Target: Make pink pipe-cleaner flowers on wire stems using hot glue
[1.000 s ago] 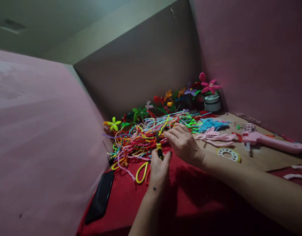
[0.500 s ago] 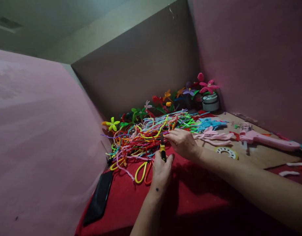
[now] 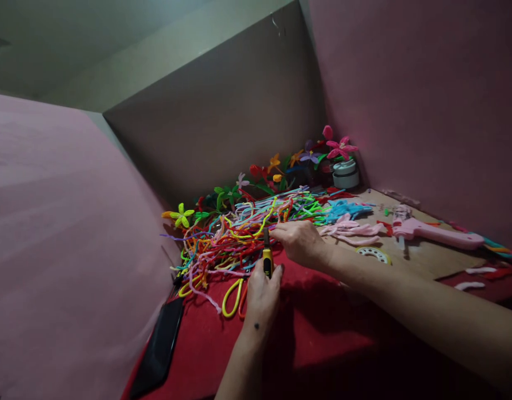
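My left hand (image 3: 262, 294) is closed around a yellow-and-black-handled tool (image 3: 267, 260) whose narrow dark head points up and away from me. Whether it is pliers or a cutter I cannot tell. Close by the tool's tip, my right hand (image 3: 300, 241) has its fingers pinched together. What they hold is too thin and dark to make out; a fine dark line like wire runs left from there. Just beyond both hands lies a tangled heap of coloured pipe cleaners (image 3: 222, 250). Left of my left hand, scissors with yellow loop handles (image 3: 230, 300) stick out from under the heap.
Pipe-cleaner flowers (image 3: 341, 148) line the back, beside a grey round container (image 3: 346, 174). On the board (image 3: 431, 264) at right are a pink glue gun (image 3: 437, 232), pink pieces (image 3: 351, 229) and a tape roll (image 3: 372, 255). A black phone-like slab (image 3: 158, 347) lies left on the red cloth (image 3: 322, 344).
The whole scene has shifted slightly left in view. Both hands keep nearly the same pose, with the tool still in my left hand and my right fingers by its tip.
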`<state>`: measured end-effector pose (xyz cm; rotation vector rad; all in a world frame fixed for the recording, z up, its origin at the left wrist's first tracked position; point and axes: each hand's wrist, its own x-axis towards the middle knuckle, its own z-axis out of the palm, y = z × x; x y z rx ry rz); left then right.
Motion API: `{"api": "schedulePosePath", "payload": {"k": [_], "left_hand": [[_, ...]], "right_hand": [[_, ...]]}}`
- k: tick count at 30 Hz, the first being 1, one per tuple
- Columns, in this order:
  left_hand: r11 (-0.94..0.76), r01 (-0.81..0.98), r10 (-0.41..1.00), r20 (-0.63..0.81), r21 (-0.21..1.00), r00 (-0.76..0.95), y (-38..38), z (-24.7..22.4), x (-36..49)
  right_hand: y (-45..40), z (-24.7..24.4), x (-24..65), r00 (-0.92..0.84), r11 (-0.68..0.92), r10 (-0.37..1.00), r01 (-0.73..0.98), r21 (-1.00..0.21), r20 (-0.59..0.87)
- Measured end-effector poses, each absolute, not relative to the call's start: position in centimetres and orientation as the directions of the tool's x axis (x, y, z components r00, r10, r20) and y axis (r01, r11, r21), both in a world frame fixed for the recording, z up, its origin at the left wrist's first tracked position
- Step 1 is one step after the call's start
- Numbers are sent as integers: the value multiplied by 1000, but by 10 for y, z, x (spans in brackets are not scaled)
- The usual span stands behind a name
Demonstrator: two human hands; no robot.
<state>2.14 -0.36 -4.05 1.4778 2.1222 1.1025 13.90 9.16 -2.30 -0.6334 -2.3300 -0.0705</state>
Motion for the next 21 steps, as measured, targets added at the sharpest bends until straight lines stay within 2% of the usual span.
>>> {"api": "schedulePosePath", "payload": {"k": [11, 21], "left_hand": [[163, 617, 902, 137, 770, -409, -4, -36, 24], [204, 620, 904, 98, 758, -416, -2, -38, 19]], "right_hand": [[82, -9, 142, -650, 833, 529, 522, -185, 545], [81, -2, 142, -686, 840, 518, 519, -155, 510]]}}
